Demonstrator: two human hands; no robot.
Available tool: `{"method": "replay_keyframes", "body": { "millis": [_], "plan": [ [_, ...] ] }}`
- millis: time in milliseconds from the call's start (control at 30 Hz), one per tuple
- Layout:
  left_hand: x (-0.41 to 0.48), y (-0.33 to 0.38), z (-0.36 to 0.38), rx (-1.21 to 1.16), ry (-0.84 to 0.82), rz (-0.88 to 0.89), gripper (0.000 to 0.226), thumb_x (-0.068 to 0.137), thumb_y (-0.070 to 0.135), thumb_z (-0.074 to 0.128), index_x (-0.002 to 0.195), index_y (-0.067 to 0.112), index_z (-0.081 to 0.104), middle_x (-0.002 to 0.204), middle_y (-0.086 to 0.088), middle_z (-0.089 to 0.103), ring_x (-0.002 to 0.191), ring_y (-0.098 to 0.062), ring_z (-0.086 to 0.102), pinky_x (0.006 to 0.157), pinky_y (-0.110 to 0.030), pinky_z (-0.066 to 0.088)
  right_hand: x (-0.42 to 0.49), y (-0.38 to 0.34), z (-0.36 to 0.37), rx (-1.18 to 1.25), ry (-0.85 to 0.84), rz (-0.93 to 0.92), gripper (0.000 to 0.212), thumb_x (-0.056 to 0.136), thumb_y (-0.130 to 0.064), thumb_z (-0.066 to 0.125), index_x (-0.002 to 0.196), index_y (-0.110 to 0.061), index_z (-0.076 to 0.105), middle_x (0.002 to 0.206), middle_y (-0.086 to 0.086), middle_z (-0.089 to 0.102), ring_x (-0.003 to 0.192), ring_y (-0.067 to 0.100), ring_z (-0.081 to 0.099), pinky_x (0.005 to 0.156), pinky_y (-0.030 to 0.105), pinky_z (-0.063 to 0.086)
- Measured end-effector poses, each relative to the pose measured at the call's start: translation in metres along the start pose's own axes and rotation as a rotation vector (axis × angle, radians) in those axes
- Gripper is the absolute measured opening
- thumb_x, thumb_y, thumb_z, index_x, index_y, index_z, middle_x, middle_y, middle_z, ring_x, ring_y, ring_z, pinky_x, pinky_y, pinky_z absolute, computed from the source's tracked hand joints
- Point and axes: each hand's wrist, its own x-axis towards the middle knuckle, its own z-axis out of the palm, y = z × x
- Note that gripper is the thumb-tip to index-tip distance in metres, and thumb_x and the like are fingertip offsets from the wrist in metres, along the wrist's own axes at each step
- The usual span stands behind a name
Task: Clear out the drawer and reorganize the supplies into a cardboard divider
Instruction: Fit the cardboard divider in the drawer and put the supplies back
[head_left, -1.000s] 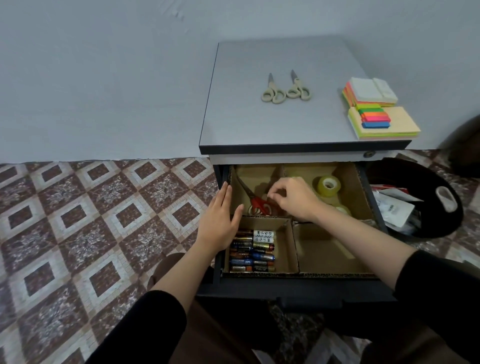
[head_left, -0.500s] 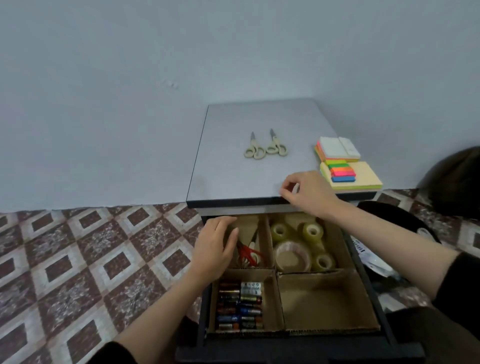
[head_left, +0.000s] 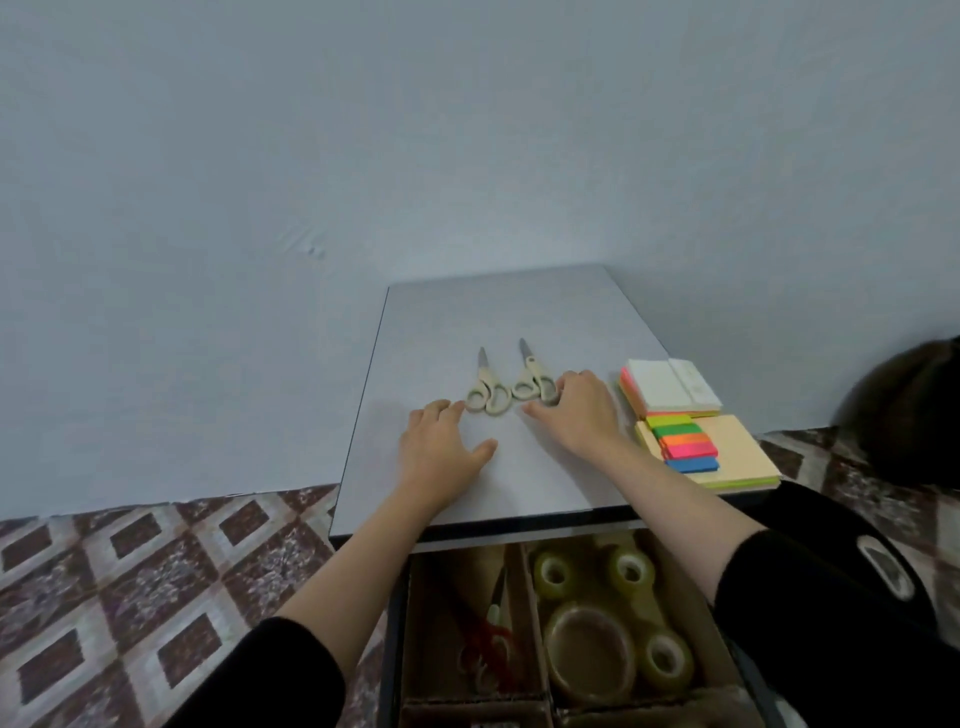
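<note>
Two pairs of beige scissors lie side by side near the middle of the grey cabinet top (head_left: 493, 312), blades pointing to its far edge and handles toward the person; the left scissors (head_left: 487, 387) and the right scissors (head_left: 531, 371) nearly touch at the handles. The left hand (head_left: 441, 447) lies flat on the top, fingers fairly straight and thumb spread wide, holding nothing; its fingertips (head_left: 457, 406) sit just beside the left scissors' handle. The right hand (head_left: 579, 413) covers the handle of the right scissors, fingers curled over the outer ring and thumb reaching along the near side, pinching it. Along the top's right edge sit a stack of sticky notes (head_left: 670, 387) and a yellow pad (head_left: 743, 452) with coloured page flags (head_left: 683, 447) on it. Below the near edge the drawer (head_left: 389, 623) stands open with the cardboard divider (head_left: 524, 597) inside; red-handled scissors (head_left: 491, 639) lie in its back left compartment, tape rolls (head_left: 589, 654) in the back right.
</note>
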Motion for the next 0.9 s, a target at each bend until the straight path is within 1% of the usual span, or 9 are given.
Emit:
{"method": "replay_keyframes", "body": {
  "millis": [100,200,300,367,433,500,700,833,900],
  "plan": [
    [0.015,0.006,0.009,0.052,-0.028,0.057,0.057,0.091,0.046,0.047,0.143,0.029,0.033,0.153,-0.001,0.022,0.139,-0.021,0.017,0.11,-0.037,0.02,0.012,-0.002,0.004,-0.002,-0.003,-0.037,0.046,0.087,-0.048,0.059,0.121,-0.018,0.06,0.119,0.009,0.053,0.11,0.03,0.052,0.081,0.033,0.041],
    [0.026,0.003,0.015,0.093,-0.043,0.074,0.053,0.093,0.047,0.041,0.143,0.032,0.033,0.156,0.002,0.017,0.142,-0.021,0.013,0.114,-0.037,0.014,0.019,-0.001,0.008,-0.017,-0.004,-0.087,0.039,0.088,-0.049,0.056,0.116,-0.023,0.066,0.125,0.003,0.052,0.113,0.026,0.051,0.082,0.031,0.041],
    [0.032,-0.003,0.018,0.067,-0.009,0.089,0.055,0.091,0.05,0.046,0.141,0.026,0.039,0.153,0.002,0.026,0.142,-0.02,0.018,0.116,-0.035,0.012,0.023,0.002,0.01,-0.01,0.036,-0.083,0.046,0.082,-0.055,0.06,0.11,-0.02,0.069,0.118,0.002,0.058,0.108,0.025,0.053,0.075,0.03,0.04],
    [0.035,-0.003,0.016,-0.001,0.045,0.092,0.053,0.088,0.048,0.055,0.132,0.019,0.051,0.144,-0.001,0.042,0.136,-0.02,0.031,0.111,-0.031,0.02,0.025,0.001,0.012,-0.003,0.063,-0.067,0.046,0.077,-0.056,0.066,0.103,-0.018,0.07,0.111,0.002,0.06,0.103,0.025,0.054,0.07,0.029,0.039],
    [0.038,0.0,0.014,-0.054,0.119,0.082,0.043,0.084,0.044,0.063,0.114,0.012,0.062,0.122,-0.003,0.059,0.115,-0.021,0.05,0.092,-0.026,0.033,0.027,-0.001,0.014,-0.017,0.079,-0.05,0.043,0.074,-0.053,0.07,0.1,-0.018,0.068,0.107,0.002,0.059,0.101,0.024,0.054,0.068,0.028,0.036],
    [0.04,0.002,0.012,-0.07,0.153,0.038,0.037,0.082,0.041,0.066,0.101,0.01,0.063,0.105,-0.003,0.063,0.097,-0.023,0.057,0.075,-0.026,0.035,0.028,-0.002,0.016,-0.029,0.082,-0.024,0.04,0.076,-0.047,0.071,0.103,-0.018,0.066,0.109,0.004,0.058,0.102,0.025,0.053,0.069,0.027,0.035],
    [0.047,0.006,0.0,-0.099,0.079,-0.058,0.051,0.076,0.04,0.072,0.119,0.017,0.057,0.113,-0.008,0.063,0.107,-0.026,0.056,0.084,-0.032,0.041,0.024,-0.008,0.008,-0.071,0.057,0.013,0.038,0.078,-0.038,0.071,0.105,-0.014,0.058,0.111,0.01,0.054,0.103,0.029,0.051,0.069,0.028,0.033],
    [0.044,0.009,-0.015,-0.037,-0.075,-0.134,0.038,0.069,0.04,0.078,0.081,0.014,0.052,0.082,-0.004,0.056,0.082,-0.021,0.053,0.064,-0.029,0.041,0.015,-0.013,-0.001,-0.132,-0.024,0.078,0.051,0.073,-0.039,0.073,0.109,-0.007,0.057,0.117,0.012,0.052,0.108,0.031,0.05,0.07,0.029,0.037],
    [0.033,0.009,-0.02,-0.032,-0.144,-0.181,0.049,0.067,0.039,0.079,0.06,0.014,0.039,0.061,0.002,0.039,0.06,-0.015,0.042,0.047,-0.024,0.029,0.007,-0.016,-0.009,-0.19,-0.099,0.077,0.054,0.071,-0.042,0.074,0.107,-0.006,0.058,0.116,0.013,0.055,0.108,0.03,0.053,0.071,0.029,0.04]
  ]
}}
